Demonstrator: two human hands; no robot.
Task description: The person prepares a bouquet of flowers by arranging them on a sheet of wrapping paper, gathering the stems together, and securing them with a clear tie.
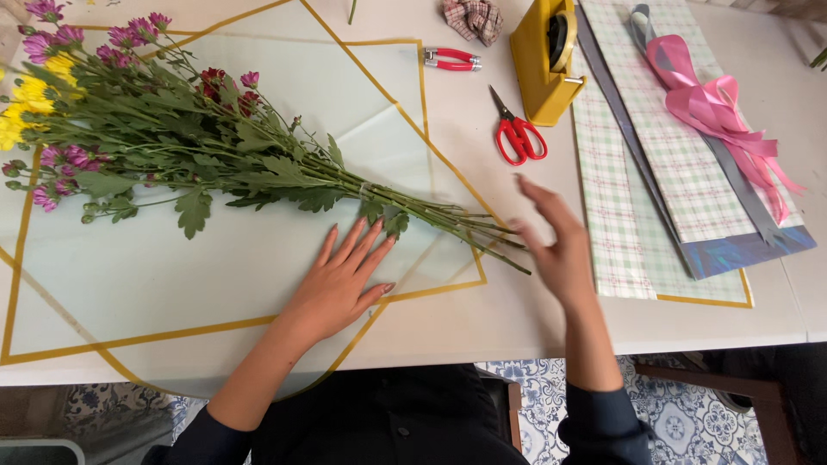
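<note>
Head view: my left hand (340,284) lies flat, fingers spread, on the wrapping sheet (172,275) below the flower bunch (215,146); my right hand (556,245) hovers open, empty, by the stem ends; a careless brush could roll the stems off-centre.

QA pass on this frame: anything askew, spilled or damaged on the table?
Nothing spilled or damaged. The bouquet lies diagonally on the wrapping sheets, left hand flat on them; right hand is motion-blurred by the stems. Sheets overlap at angles and overhang the table edge.
</note>
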